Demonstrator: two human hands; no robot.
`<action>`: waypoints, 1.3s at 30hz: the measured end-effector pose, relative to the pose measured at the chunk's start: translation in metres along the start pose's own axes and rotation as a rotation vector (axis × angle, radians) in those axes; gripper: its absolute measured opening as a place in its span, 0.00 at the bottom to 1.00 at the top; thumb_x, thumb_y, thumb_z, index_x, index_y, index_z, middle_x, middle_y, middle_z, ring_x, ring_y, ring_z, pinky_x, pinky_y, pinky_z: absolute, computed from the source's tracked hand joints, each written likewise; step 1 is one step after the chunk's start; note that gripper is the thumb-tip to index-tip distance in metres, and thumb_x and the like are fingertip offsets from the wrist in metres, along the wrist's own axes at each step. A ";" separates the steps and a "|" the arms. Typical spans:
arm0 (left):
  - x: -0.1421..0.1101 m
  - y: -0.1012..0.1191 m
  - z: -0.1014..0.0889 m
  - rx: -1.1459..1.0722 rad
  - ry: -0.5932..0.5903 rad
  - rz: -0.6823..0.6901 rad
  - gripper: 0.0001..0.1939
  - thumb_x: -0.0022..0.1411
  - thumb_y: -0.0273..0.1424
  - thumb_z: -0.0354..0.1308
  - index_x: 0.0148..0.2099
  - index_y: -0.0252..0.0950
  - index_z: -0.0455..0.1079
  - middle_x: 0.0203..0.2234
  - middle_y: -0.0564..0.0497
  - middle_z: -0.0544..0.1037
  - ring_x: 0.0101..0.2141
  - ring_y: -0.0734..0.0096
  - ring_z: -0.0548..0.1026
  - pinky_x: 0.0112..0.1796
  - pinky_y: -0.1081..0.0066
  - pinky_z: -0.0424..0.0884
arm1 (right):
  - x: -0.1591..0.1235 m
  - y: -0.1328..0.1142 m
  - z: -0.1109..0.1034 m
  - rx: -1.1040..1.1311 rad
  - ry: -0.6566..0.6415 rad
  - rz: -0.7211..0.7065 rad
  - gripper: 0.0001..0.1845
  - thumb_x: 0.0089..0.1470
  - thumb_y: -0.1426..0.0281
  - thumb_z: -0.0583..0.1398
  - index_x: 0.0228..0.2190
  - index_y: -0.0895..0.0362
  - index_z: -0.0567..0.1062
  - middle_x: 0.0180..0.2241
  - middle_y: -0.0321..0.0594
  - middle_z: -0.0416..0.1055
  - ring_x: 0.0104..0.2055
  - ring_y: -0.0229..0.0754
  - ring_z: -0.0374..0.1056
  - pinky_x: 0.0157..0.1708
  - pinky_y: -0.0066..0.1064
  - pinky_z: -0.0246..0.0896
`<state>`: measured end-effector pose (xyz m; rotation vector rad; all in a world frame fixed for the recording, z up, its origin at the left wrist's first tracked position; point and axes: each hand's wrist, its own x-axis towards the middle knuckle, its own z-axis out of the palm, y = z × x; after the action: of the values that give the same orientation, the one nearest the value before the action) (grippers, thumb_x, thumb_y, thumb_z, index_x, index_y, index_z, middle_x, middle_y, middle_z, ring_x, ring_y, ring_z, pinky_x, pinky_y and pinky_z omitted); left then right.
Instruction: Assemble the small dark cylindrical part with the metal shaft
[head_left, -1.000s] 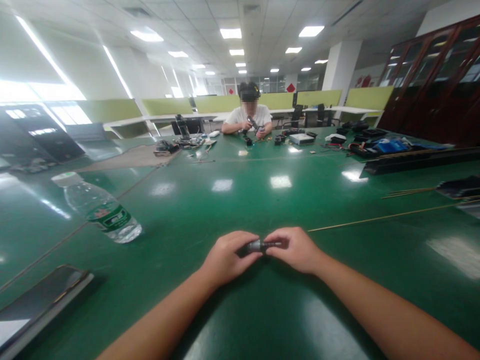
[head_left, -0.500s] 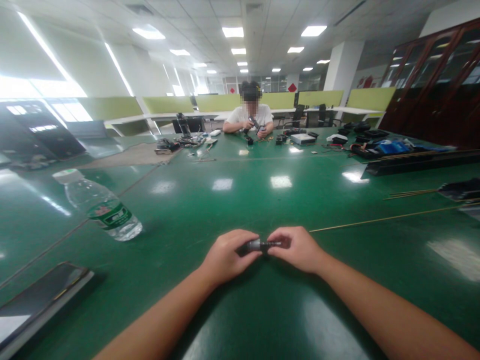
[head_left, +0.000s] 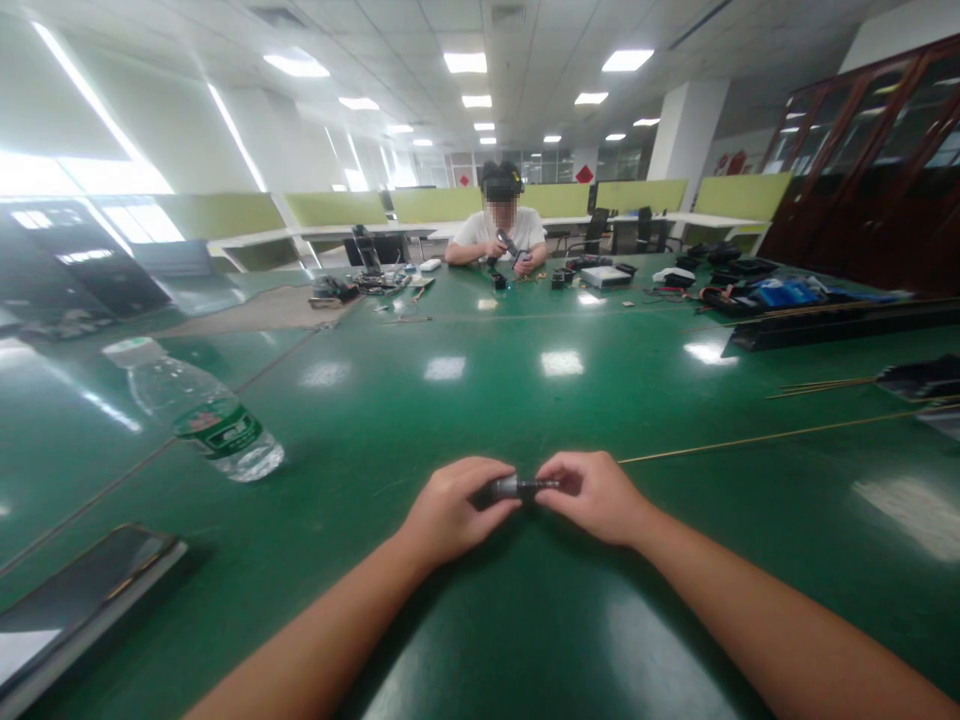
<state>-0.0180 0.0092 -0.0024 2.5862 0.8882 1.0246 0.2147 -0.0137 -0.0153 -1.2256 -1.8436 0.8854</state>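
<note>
In the middle of the head view, my left hand (head_left: 457,508) is closed around a small black-and-silver cylinder (head_left: 507,487). Most of its body is hidden by the palm and fingers. From the cylinder's right end a thin dark shaft (head_left: 529,488) sticks out. The thumb and fingers of my right hand (head_left: 596,497) pinch the shaft's far end. Both hands rest low over the green tabletop (head_left: 420,420), close together with a short gap between the fingertips. What exact kind of tool or part this is, I cannot make out.
A clear water bottle (head_left: 217,420) stands left, and a dark flat device (head_left: 90,600) lies nearer. A thin yellow rod (head_left: 750,440) extends right from behind my right hand. Across the table a person (head_left: 496,230) handles a dark tool; electronics and a blue item (head_left: 787,292) lie around.
Hardly anything differs. Both hands keep their hold on the cylinder and its shaft, shifted very slightly.
</note>
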 end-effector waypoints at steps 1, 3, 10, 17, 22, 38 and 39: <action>0.000 0.000 0.000 0.002 0.003 -0.001 0.12 0.58 0.33 0.65 0.45 0.38 0.75 0.38 0.46 0.81 0.38 0.65 0.80 0.42 0.67 0.77 | 0.000 0.000 0.000 0.000 0.002 0.000 0.08 0.50 0.68 0.66 0.34 0.56 0.81 0.30 0.40 0.79 0.30 0.42 0.72 0.32 0.30 0.65; 0.000 0.000 0.000 0.003 0.009 -0.001 0.12 0.58 0.33 0.66 0.45 0.38 0.75 0.38 0.46 0.81 0.38 0.65 0.80 0.43 0.67 0.77 | 0.000 -0.001 -0.001 -0.001 0.004 -0.005 0.08 0.50 0.68 0.66 0.34 0.56 0.81 0.30 0.39 0.79 0.29 0.41 0.72 0.31 0.30 0.64; 0.000 0.000 -0.001 0.006 0.001 -0.009 0.12 0.58 0.33 0.65 0.45 0.37 0.75 0.38 0.46 0.81 0.38 0.65 0.80 0.43 0.66 0.77 | 0.000 -0.002 -0.002 -0.016 0.022 -0.010 0.07 0.50 0.69 0.66 0.33 0.57 0.81 0.28 0.39 0.78 0.28 0.40 0.71 0.30 0.29 0.63; -0.001 -0.004 0.000 0.014 0.012 -0.009 0.13 0.58 0.33 0.66 0.46 0.38 0.75 0.39 0.48 0.81 0.38 0.66 0.79 0.43 0.67 0.76 | -0.001 -0.003 -0.002 -0.007 0.037 -0.018 0.07 0.50 0.71 0.65 0.34 0.57 0.81 0.30 0.39 0.79 0.30 0.41 0.72 0.32 0.29 0.65; -0.002 -0.006 0.001 0.023 0.014 -0.016 0.13 0.58 0.34 0.66 0.46 0.39 0.75 0.39 0.49 0.81 0.39 0.67 0.79 0.44 0.68 0.76 | -0.001 -0.002 -0.003 -0.008 0.047 -0.023 0.06 0.50 0.70 0.65 0.33 0.57 0.80 0.30 0.39 0.79 0.30 0.41 0.72 0.31 0.29 0.65; -0.002 -0.006 -0.001 0.029 0.008 -0.036 0.13 0.58 0.34 0.65 0.46 0.39 0.74 0.40 0.50 0.81 0.40 0.67 0.79 0.44 0.68 0.75 | 0.000 -0.001 -0.004 -0.029 0.064 -0.020 0.06 0.50 0.71 0.65 0.33 0.57 0.80 0.29 0.38 0.79 0.29 0.40 0.72 0.30 0.28 0.65; -0.002 -0.006 -0.001 0.029 0.007 -0.039 0.13 0.58 0.34 0.65 0.46 0.39 0.74 0.40 0.49 0.81 0.40 0.67 0.79 0.44 0.68 0.75 | 0.000 -0.001 -0.004 -0.028 0.066 -0.021 0.06 0.50 0.71 0.65 0.33 0.57 0.80 0.29 0.38 0.79 0.29 0.40 0.72 0.31 0.28 0.65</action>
<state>-0.0225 0.0131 -0.0049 2.5795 0.9582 1.0179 0.2179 -0.0129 -0.0124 -1.2360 -1.8188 0.8010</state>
